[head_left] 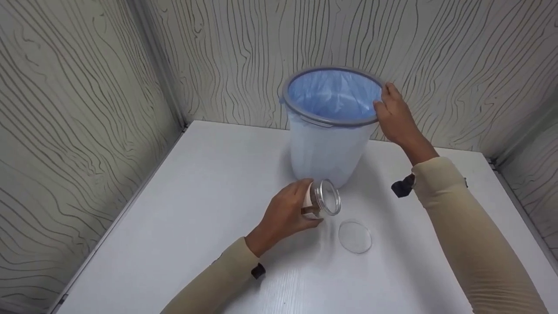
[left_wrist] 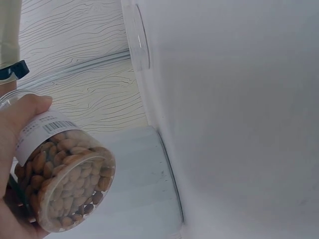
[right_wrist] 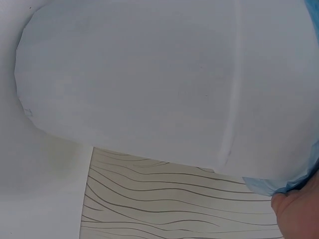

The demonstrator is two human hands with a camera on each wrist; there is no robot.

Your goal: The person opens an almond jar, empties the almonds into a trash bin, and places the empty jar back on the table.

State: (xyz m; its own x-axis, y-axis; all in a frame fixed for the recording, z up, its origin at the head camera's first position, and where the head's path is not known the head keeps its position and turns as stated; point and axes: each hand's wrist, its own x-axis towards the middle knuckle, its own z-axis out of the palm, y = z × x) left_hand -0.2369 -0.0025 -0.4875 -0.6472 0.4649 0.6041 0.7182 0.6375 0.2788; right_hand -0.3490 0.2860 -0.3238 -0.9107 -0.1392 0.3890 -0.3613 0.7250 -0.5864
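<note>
A white rectangular table [head_left: 183,226] is bearing a pale plastic bin [head_left: 324,152] at twelve o'clock and a clear round lid [head_left: 355,236] lying at centre

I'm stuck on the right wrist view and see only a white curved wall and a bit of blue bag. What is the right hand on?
Observer: The right hand holds the rim of a white bin lined with a blue bag.
Operator: And the left?
Observer: The left hand grips a clear jar, tipped toward the bin.
Operator: Anything in it?
Observer: Almonds fill it.
Operator: Lid on?
Observer: No, its clear lid lies on the table.
</note>
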